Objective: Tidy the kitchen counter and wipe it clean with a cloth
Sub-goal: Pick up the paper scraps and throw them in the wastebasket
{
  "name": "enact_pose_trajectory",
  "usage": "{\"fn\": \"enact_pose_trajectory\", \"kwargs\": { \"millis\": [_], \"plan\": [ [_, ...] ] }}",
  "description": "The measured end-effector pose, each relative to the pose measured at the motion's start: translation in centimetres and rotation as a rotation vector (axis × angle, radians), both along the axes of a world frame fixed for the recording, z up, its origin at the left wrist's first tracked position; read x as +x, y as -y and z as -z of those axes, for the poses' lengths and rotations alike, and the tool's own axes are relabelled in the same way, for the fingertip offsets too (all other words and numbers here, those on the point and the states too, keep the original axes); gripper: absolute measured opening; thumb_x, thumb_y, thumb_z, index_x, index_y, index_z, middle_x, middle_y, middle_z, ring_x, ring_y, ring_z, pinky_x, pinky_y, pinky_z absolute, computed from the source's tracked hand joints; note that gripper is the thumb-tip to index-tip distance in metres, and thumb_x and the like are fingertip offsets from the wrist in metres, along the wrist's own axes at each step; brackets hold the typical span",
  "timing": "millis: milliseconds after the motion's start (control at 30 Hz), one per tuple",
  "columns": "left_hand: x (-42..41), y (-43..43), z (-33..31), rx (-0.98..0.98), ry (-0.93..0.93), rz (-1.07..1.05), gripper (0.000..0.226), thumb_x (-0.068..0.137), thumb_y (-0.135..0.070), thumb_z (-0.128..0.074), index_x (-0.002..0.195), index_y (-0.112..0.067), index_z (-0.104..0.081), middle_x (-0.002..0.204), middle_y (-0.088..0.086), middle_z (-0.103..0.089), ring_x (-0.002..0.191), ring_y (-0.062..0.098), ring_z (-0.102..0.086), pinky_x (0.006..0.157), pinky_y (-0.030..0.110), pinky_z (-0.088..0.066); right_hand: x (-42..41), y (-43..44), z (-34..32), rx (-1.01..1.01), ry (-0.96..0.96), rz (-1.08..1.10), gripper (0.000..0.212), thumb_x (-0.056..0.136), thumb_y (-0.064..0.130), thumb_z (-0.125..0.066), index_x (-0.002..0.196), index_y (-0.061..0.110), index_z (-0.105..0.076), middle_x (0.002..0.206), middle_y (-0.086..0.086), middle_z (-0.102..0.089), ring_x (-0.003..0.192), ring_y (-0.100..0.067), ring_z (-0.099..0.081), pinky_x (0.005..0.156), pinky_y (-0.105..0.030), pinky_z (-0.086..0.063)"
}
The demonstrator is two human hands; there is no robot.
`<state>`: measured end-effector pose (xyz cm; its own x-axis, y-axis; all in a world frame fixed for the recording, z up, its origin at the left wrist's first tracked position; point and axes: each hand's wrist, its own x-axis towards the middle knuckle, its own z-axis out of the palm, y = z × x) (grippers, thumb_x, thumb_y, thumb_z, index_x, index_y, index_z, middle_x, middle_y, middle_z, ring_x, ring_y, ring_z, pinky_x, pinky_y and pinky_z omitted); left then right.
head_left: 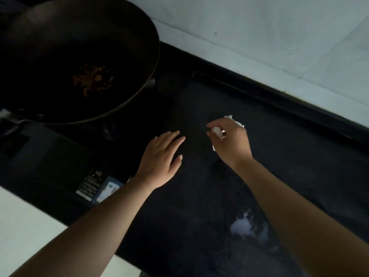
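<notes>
Sitting at upper left, a dark wok [79, 56] holds brown food scraps [92, 78]; the left hand [159, 160] lies flat, fingers spread, empty, over the black counter [199, 196], while the right hand [229, 140] pinches a crumpled white cloth [218, 132] just above it

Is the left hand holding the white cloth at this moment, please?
No, the left hand is open and flat over the dark counter, while the right hand grips the crumpled white cloth.
</notes>
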<state>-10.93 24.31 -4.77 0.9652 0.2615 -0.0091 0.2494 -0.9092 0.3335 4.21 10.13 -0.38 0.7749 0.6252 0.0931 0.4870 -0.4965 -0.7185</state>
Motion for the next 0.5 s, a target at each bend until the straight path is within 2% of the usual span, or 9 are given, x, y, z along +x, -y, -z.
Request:
{"fn": "enact_pose_trajectory", "kwargs": {
  "millis": [100, 167, 200, 267, 333, 400, 500],
  "plan": [
    [1.9, 0.7, 1.0, 0.008, -0.011, -0.034, 0.051, 0.090, -0.039, -0.035, 0.137, -0.020, -0.043, 0.146, 0.005, -0.040, 0.135, 0.024, -0.036, 0.110, 0.046, -0.027, 2.6, 0.7, 0.7, 0.012, 0.050, 0.072, 0.014, 0.082, 0.009, -0.065, 0.093, 0.016, -0.068, 0.094, 0.006, -0.062, 0.083, -0.003, -0.055, 0.069, -0.001, -0.037],
    [2.2, 0.7, 1.4, 0.020, -0.001, -0.053, 0.051, 0.091, -0.040, -0.034, 0.138, -0.022, -0.041, 0.148, 0.003, -0.038, 0.136, 0.022, -0.033, 0.111, 0.044, -0.023, 3.8, 1.1, 1.7, -0.029, 0.062, 0.093, 0.013, 0.083, 0.009, -0.064, 0.093, 0.016, -0.068, 0.097, 0.002, -0.065, 0.090, -0.012, -0.057, 0.071, -0.002, -0.034],
    [2.1, 0.7, 1.5, 0.022, 0.004, -0.052, 0.050, 0.091, -0.039, -0.035, 0.138, -0.023, -0.041, 0.148, 0.003, -0.037, 0.137, 0.022, -0.032, 0.111, 0.043, -0.022, 4.2, 1.3, 2.3, -0.065, 0.092, 0.086, 0.013, 0.083, 0.010, -0.064, 0.093, 0.016, -0.069, 0.101, 0.000, -0.065, 0.096, -0.018, -0.056, 0.076, -0.007, -0.035],
    [2.1, 0.7, 1.3, 0.023, 0.003, -0.047, 0.050, 0.091, -0.038, -0.035, 0.138, -0.023, -0.041, 0.149, 0.004, -0.036, 0.137, 0.022, -0.032, 0.112, 0.043, -0.021, 4.4, 1.7, 3.4, -0.135, 0.153, 0.055, 0.015, 0.083, 0.013, -0.065, 0.097, 0.017, -0.069, 0.111, -0.003, -0.063, 0.107, -0.027, -0.052, 0.087, -0.028, -0.041],
    [2.2, 0.8, 1.2, 0.023, -0.001, -0.057, 0.050, 0.090, -0.038, -0.035, 0.138, -0.024, -0.041, 0.149, 0.003, -0.037, 0.137, 0.021, -0.032, 0.112, 0.042, -0.021, 4.3, 1.8, 3.8, -0.187, 0.110, 0.040, 0.023, 0.085, 0.018, -0.063, 0.109, 0.017, -0.065, 0.123, -0.004, -0.057, 0.117, -0.028, -0.045, 0.093, -0.045, -0.042],
    [2.2, 0.8, 1.2, 0.022, -0.007, -0.069, 0.050, 0.090, -0.038, -0.036, 0.138, -0.024, -0.041, 0.148, 0.002, -0.037, 0.137, 0.021, -0.032, 0.112, 0.042, -0.021, 3.9, 1.7, 3.7, -0.244, 0.059, -0.022, 0.032, 0.089, 0.025, -0.058, 0.121, 0.018, -0.058, 0.132, -0.003, -0.050, 0.126, -0.026, -0.038, 0.100, -0.047, -0.038],
    [2.2, 0.8, 1.2, 0.030, -0.014, -0.066, 0.051, 0.089, -0.039, -0.036, 0.138, -0.025, -0.041, 0.148, 0.003, -0.037, 0.137, 0.021, -0.032, 0.111, 0.043, -0.024, 3.6, 1.3, 3.4, -0.415, 0.106, -0.172, 0.043, 0.093, 0.034, -0.049, 0.135, 0.024, -0.043, 0.140, 0.000, -0.038, 0.130, -0.024, -0.028, 0.105, -0.043, -0.033]
  ]
}}
